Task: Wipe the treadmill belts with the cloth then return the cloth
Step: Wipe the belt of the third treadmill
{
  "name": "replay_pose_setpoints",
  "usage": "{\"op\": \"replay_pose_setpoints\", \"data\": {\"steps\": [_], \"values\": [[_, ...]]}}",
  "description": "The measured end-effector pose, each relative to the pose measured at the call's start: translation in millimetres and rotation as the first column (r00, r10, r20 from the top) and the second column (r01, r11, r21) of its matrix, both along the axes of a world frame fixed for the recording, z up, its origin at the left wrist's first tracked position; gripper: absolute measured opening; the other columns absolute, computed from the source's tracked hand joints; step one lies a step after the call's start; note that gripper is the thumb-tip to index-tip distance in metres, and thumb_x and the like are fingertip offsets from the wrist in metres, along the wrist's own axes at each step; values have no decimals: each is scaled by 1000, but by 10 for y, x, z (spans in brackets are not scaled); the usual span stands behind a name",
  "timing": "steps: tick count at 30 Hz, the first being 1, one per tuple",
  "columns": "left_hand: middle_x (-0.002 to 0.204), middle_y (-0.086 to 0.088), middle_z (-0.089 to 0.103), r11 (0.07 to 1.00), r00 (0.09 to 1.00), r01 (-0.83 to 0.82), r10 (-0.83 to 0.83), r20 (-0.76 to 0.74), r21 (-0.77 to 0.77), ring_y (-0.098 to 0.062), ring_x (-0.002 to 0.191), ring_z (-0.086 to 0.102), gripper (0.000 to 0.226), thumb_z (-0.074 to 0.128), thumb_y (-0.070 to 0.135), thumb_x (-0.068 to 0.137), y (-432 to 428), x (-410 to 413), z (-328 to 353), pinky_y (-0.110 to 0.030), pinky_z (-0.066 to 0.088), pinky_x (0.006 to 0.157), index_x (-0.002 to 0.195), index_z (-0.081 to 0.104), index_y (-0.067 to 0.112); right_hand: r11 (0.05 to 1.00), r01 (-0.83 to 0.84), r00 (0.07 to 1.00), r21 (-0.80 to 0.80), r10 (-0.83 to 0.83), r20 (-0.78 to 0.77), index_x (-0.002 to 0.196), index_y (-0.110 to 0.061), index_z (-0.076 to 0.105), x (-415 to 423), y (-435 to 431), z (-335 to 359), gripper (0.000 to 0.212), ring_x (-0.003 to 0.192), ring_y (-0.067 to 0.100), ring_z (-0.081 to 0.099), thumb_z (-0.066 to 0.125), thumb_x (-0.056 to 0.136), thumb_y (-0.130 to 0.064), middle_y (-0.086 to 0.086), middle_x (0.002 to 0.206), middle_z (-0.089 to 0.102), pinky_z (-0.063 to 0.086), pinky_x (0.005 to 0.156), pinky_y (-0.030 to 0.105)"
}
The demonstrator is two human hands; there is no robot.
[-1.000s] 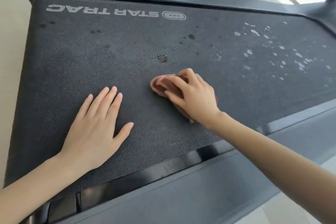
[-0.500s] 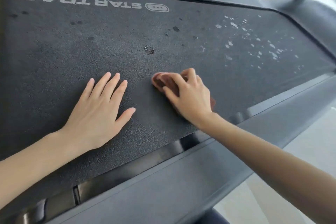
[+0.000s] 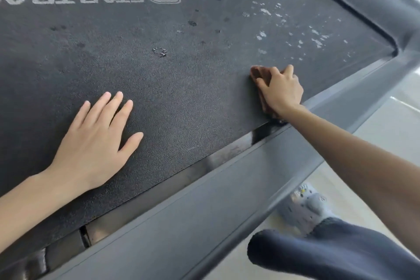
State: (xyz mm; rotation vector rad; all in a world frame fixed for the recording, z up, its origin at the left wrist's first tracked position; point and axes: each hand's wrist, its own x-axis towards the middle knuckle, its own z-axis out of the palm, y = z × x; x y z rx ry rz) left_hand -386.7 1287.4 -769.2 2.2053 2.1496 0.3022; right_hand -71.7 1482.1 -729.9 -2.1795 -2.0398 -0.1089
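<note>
Cloth point(image 3: 257, 73), brown and bunched, sits under the right hand point(image 3: 283, 91), fingers point(image 3: 275, 72) curled over it, by the treadmill belt point(image 3: 193, 88)'s near edge. Left hand point(image 3: 95, 143) lies flat on the belt, fingers straight and slightly spread.

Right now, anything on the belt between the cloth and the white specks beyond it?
Nothing visible. Only bare belt lies between the cloth under the right hand and the white specks. The left hand rests flat, off to the side.

A grey slipper point(image 3: 304, 209) stands on pale floor point(image 3: 397, 125).
</note>
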Motion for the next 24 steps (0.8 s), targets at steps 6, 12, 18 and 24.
{"op": "replay_pose_setpoints", "data": {"steps": [6, 12, 18, 24], "values": [[152, -13, 29, 999, 999, 34, -34, 0, -15, -28, 143, 19, 82, 15, 59, 85, 287, 245, 55, -50, 16, 114, 143, 35, 5, 755, -635, 772, 163, 628, 100, 117, -19, 60, -745, -674, -152, 40, 90, 31, 53, 54, 89, -46, 13, 111, 52, 45, 64, 37], [153, -9, 28, 992, 992, 128, -127, 24, -12, -25, 144, 17, 79, 13, 58, 85, 729, 709, 61, -44, 13, 117, 144, 34, 10, 803, -560, 815, 202, 578, -42, 117, -30, 60, -333, -187, -150, 39, 97, 26, 57, 56, 86, -52, 3, 108, 53, 47, 67, 34], [150, -8, 34, 990, 990, 139, -138, 28, -16, -24, 142, 23, 68, 23, 52, 89, 711, 682, 24, -46, 19, 115, 141, 41, 12, 996, -19, 999, 92, 21, -27, 127, -19, 53, 759, 1081, -54, 48, 110, 42, 49, 49, 91, -50, 18, 123, 44, 44, 87, 49], [157, -1, 15, 992, 988, 127, -125, 92, -9, -15, 145, 5, 80, 10, 62, 83, 1146, 961, 193, -35, 3, 118, 148, 24, 18, 943, -278, 960, 183, 277, 34, 120, -21, 59, 272, 865, -136, 43, 99, 39, 53, 53, 89, -49, 17, 112, 50, 45, 76, 40]]}}
